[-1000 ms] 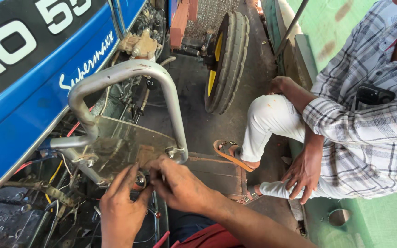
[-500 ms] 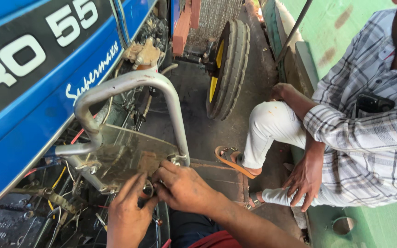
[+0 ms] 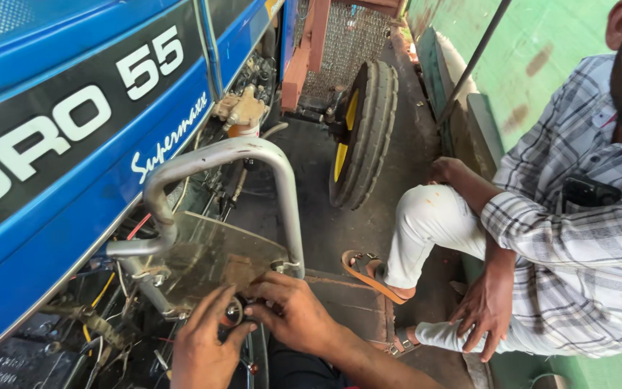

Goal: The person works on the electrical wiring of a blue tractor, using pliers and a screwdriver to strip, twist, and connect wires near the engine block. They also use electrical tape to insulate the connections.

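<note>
Near left, below the blue tractor hood [image 3: 73, 144], the left hand [image 3: 203, 346] pinches a small round metal fitting [image 3: 233, 313] under the grey tube frame [image 3: 282, 194]; the right hand [image 3: 293, 313] closes fingers around it. A seated person [image 3: 570, 238] sits right.

Under my fingertips sits a small round silvery metal fitting [image 3: 234, 313] — shiny, ring-shaped, facing up at me — at the lower edge of a grimy, tilted flat metal plate [image 3: 206, 258] bracketed inside a bent grey steel tube frame [image 3: 250, 153].
</note>
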